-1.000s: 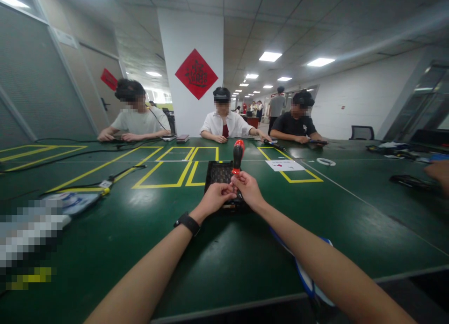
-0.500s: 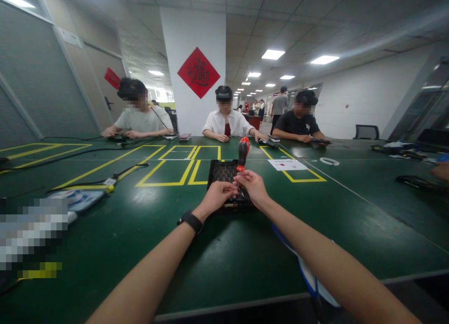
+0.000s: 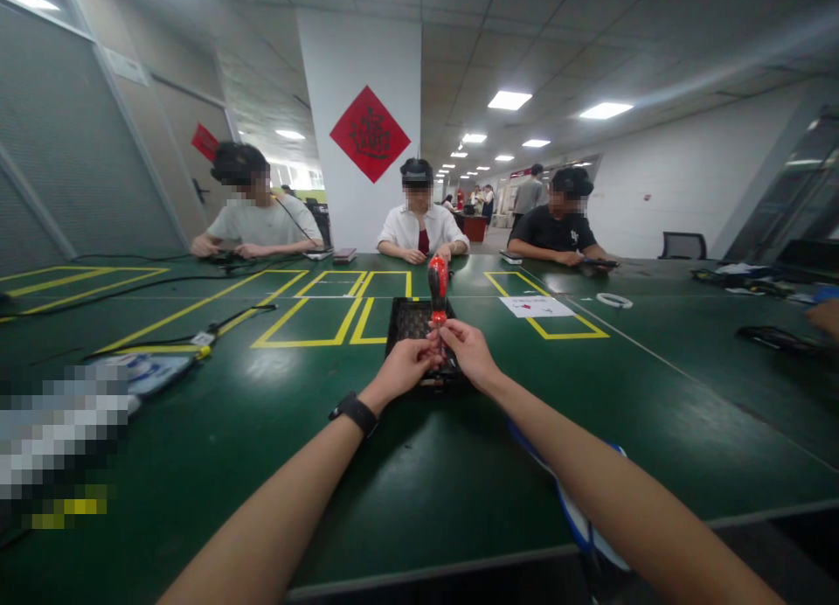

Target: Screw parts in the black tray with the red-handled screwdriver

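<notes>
A red-and-black screwdriver [image 3: 437,288] stands upright over a black tray [image 3: 410,322] on the green table [image 3: 262,430]. My right hand [image 3: 467,351] grips the screwdriver just below its handle. My left hand [image 3: 401,369] is closed beside it, fingertips meeting the shaft low down, over the tray's near edge. The screwdriver's tip is hidden behind my fingers.
Three people sit across the table, hands on small devices. Yellow tape rectangles [image 3: 328,312] mark the table. A paper sheet [image 3: 532,307] and a tape ring [image 3: 614,301] lie right of the tray. Cables [image 3: 197,336] run at left. Another person's hand [image 3: 827,315] shows at far right.
The screwdriver handle has swung from a rightward lean back to upright and slightly left. Both hands stay on it over the tray. The view has shifted a little.
</notes>
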`<act>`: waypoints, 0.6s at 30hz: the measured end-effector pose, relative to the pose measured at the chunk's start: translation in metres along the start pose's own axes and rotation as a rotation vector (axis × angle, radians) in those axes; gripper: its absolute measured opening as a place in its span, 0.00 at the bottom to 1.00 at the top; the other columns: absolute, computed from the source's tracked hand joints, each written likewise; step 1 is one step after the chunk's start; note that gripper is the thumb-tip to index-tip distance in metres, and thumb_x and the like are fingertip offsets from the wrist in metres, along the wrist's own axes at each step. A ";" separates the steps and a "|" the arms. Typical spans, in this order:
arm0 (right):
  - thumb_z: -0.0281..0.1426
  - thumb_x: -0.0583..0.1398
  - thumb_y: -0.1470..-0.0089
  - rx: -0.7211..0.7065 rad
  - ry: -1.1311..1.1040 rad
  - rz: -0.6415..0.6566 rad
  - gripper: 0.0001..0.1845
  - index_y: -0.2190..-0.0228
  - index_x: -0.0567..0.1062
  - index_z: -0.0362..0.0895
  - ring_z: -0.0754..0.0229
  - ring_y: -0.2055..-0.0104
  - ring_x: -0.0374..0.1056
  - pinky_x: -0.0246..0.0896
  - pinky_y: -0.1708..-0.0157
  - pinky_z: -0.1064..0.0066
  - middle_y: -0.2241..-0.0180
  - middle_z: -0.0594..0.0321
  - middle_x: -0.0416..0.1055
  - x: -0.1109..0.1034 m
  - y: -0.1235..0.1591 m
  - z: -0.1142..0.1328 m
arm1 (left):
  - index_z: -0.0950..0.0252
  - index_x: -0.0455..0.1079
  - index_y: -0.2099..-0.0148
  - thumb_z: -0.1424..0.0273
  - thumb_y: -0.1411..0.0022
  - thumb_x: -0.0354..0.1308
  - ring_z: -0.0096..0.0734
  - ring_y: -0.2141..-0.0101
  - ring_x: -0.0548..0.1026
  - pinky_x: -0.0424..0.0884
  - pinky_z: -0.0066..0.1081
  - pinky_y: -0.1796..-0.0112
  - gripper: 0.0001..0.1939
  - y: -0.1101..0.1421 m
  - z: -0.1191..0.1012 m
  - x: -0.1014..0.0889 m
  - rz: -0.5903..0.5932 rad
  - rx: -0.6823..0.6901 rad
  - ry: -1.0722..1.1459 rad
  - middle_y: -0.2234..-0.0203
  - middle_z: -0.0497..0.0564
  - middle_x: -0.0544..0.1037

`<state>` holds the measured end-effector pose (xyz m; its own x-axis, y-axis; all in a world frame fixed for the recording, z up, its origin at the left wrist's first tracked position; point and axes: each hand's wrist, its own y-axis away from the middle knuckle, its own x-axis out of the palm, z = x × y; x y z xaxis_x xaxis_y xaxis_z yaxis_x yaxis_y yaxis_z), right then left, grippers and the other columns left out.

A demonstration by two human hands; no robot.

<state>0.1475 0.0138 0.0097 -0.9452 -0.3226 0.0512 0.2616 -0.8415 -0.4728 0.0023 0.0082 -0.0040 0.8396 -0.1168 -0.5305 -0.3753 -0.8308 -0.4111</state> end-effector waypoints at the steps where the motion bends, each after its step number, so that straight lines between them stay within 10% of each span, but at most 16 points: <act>1: 0.39 0.57 0.53 0.005 -0.011 0.002 0.17 0.64 0.72 0.41 0.69 0.76 0.63 0.59 0.78 0.77 0.71 0.61 0.71 -0.001 0.000 -0.001 | 0.70 0.70 0.73 0.66 0.48 0.53 0.25 0.76 0.70 0.64 0.24 0.72 0.11 0.000 -0.001 0.000 0.012 0.006 0.018 0.79 0.48 0.74; 18: 0.40 0.61 0.58 -0.007 0.002 -0.131 0.16 0.69 0.70 0.41 0.68 0.77 0.64 0.61 0.78 0.75 0.77 0.66 0.67 0.001 0.000 -0.003 | 0.70 0.72 0.70 0.67 0.51 0.57 0.30 0.73 0.73 0.67 0.26 0.70 0.10 0.001 0.002 0.001 0.002 -0.044 0.091 0.75 0.52 0.77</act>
<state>0.1461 0.0150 0.0070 -0.9716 -0.2088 0.1110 0.1343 -0.8735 -0.4679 0.0024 0.0083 -0.0062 0.8720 -0.1655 -0.4608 -0.3608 -0.8534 -0.3763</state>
